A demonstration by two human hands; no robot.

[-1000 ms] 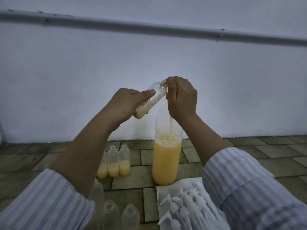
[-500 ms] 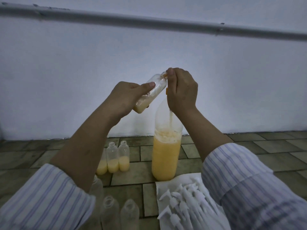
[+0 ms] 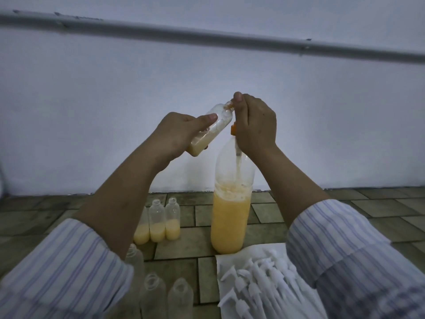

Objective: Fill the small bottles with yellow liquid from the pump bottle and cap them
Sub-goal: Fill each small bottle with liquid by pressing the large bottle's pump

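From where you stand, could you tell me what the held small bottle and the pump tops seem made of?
Small bottle: looks like clear, glossy plastic, since the yellow liquid shows through its wall. Pump tops: apparently opaque white plastic with a matte finish, lying on a white sheet, probably paper.

I count one large pump bottle (image 3: 230, 222), one small bottle (image 3: 210, 131) held aloft, three part-filled small bottles (image 3: 157, 221), three empty bottles (image 3: 153, 293), many white caps (image 3: 257, 286).
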